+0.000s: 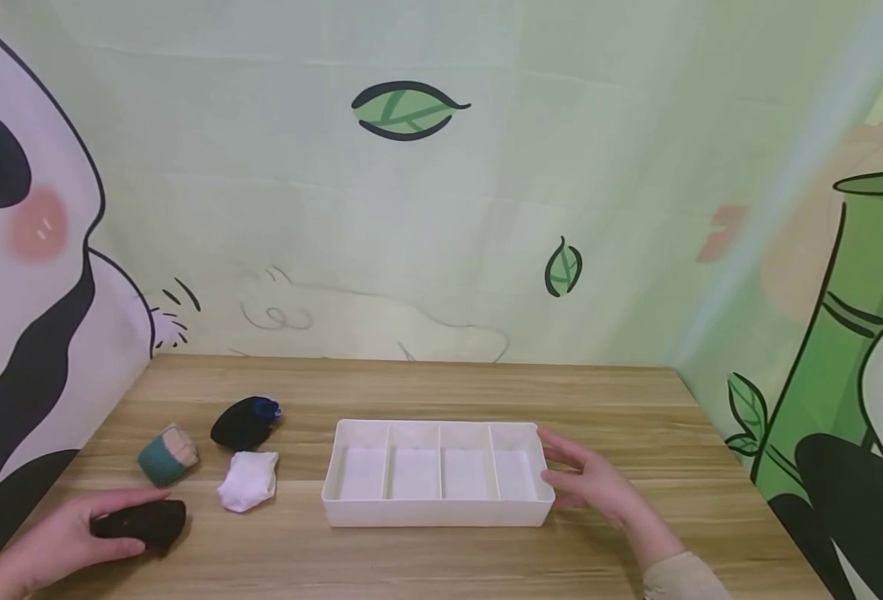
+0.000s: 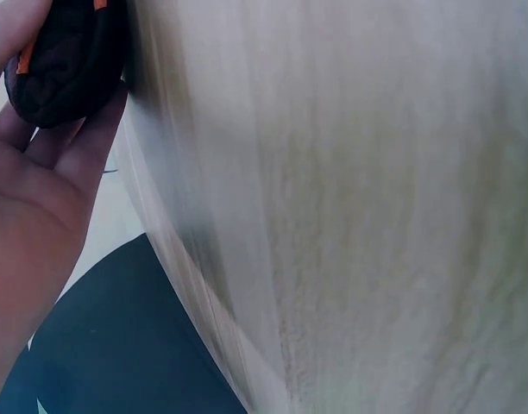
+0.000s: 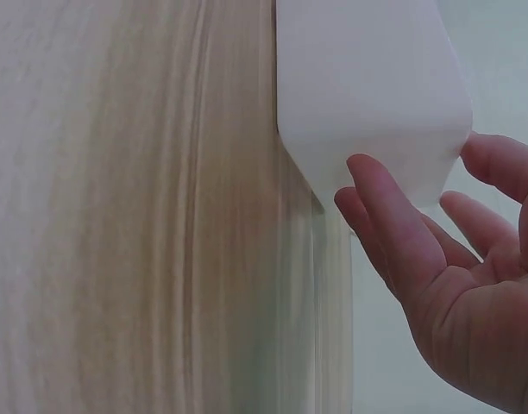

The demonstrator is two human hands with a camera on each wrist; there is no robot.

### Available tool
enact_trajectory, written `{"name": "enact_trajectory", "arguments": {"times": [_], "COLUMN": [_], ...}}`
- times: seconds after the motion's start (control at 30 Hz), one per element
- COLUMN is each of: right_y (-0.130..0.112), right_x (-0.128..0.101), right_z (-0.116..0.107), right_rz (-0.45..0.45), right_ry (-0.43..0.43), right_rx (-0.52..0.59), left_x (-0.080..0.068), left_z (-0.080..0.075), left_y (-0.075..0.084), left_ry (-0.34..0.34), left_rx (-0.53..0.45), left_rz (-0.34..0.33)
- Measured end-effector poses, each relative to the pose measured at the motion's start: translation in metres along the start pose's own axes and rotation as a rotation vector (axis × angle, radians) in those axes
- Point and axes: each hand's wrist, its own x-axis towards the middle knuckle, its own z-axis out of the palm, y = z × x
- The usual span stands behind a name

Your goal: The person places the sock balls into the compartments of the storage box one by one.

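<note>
My left hand [image 1: 69,533] grips a black rolled-up sock [image 1: 152,525] between thumb and fingers at the table's left front. Orange trim shows on that black bundle in the left wrist view. At the white divided box [image 1: 437,514], my right hand [image 1: 599,492] has its fingers against the right end wall. Those fingers are spread and only slightly bent in the right wrist view. Near the left hand lie a teal and beige rolled sock [image 1: 167,456], a white bundled sock [image 1: 248,481] and a black bundle with a blue end [image 1: 244,423].
The box's several compartments stand side by side, with nothing seen in them. A wooden table [image 1: 426,562] carries everything. Behind it hangs a green printed backdrop [image 1: 261,167] with leaves and pandas, which also closes off both sides.
</note>
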Motion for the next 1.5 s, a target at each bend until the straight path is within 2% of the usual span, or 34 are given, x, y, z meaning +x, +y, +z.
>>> {"name": "enact_trajectory", "arguments": {"times": [0.17,0.43,0.67,0.83,1.0,1.23,1.5], "right_y": [0.000,0.001,0.001,0.002,0.002,0.001,0.003], "right_x": [0.000,0.000,-0.001,0.000,0.000,-0.001,0.000], "right_z": [0.000,0.000,0.000,0.000,0.000,0.001,0.001], "right_rz": [-0.006,-0.006,-0.003,-0.001,-0.001,0.004,-0.003], "right_ry": [-0.004,0.009,0.011,0.017,0.020,0.020,0.019], "right_rx": [0.000,0.003,-0.003,0.000,0.001,0.008,0.004], "left_x": [0.001,0.004,0.011,0.016,0.021,0.033,0.043], "left_z": [0.001,0.004,0.006,0.008,0.011,0.017,0.031], "left_y": [0.005,0.016,0.027,0.037,0.051,0.070,0.090], "left_ry": [0.015,0.057,0.056,0.098,0.172,0.206,0.272], "left_rx": [0.055,0.163,0.232,0.223,0.218,0.157,0.139], "left_rz": [-0.088,-0.163,-0.239,-0.270,-0.290,-0.363,-0.364]}}
